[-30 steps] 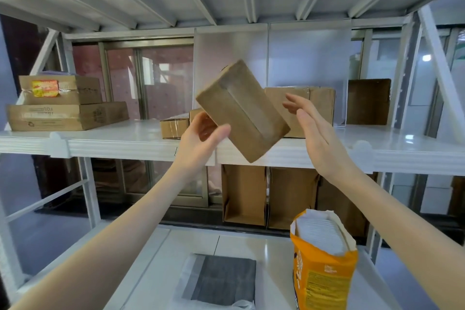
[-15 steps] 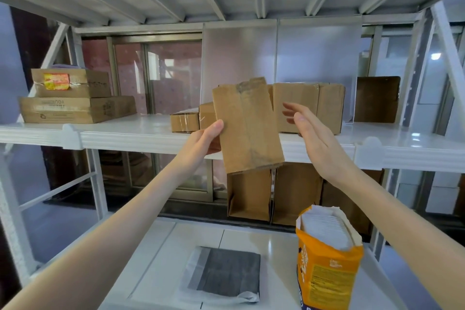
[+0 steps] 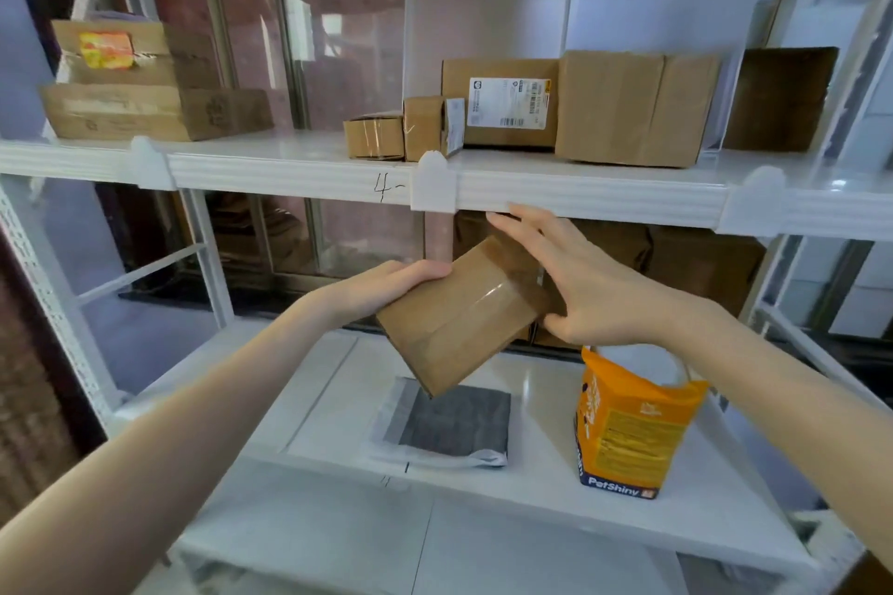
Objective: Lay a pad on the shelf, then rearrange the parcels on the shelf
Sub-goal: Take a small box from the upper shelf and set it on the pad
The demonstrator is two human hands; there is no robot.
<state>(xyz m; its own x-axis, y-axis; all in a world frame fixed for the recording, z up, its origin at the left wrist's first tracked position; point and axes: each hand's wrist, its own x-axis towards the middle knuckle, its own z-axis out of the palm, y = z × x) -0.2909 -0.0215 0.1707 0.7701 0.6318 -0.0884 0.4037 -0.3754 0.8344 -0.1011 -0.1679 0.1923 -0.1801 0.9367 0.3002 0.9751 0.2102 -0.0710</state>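
A taped brown cardboard parcel (image 3: 459, 321) hangs tilted in the air between the two shelf levels, above a grey pad (image 3: 452, 423) that lies flat on the lower shelf (image 3: 531, 488). My left hand (image 3: 386, 285) grips the parcel's upper left edge. My right hand (image 3: 580, 285) presses against its right end, fingers spread. On the upper shelf (image 3: 299, 174) stand several parcels: a small taped box (image 3: 373, 138), a small box (image 3: 425, 126), a labelled box (image 3: 502, 102) and a large box (image 3: 633, 109).
An open orange PetShiny bag (image 3: 628, 430) stands on the lower shelf right of the pad. Two stacked boxes (image 3: 145, 87) sit at the upper shelf's far left, a brown box (image 3: 778, 99) at its far right. White uprights (image 3: 203, 251) frame the rack.
The parcel has come down from in front of the upper shelf to below its front edge, tilting over. My right hand, which was apart from it, now touches it. The view has dropped lower.
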